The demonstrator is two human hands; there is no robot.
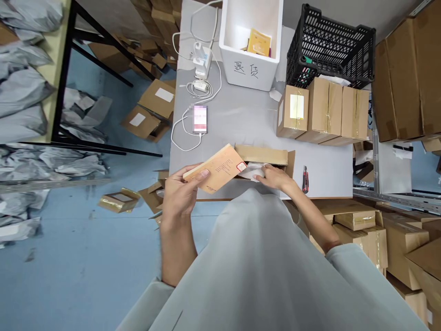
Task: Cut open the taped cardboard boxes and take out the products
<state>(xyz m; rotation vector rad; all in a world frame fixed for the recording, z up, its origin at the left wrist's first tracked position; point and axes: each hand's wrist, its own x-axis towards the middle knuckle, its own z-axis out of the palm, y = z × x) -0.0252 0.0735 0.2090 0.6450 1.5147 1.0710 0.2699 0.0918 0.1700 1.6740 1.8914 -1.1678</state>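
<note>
My left hand (188,188) grips an orange-yellow book (220,170) with small print and a red-edged label at its corner, thumb on its cover. At the table's front edge, an opened cardboard box (262,154) stands with its flaps up. My right hand (274,177) is at this box, its fingers closed on crumpled white wrapping (252,171) at the opening. The book's corner overlaps the wrapping in view. My body hides the front of the box. To the right of my right hand lies a red and black utility knife (305,179).
A white foam bin (251,73) holding yellow items stands at the back, beside a black crate (334,41). Several closed cartons (319,108) line the right. A phone (200,119) with its cable and a power strip (202,62) lie left. Boxes and grey parcels (20,92) surround the table.
</note>
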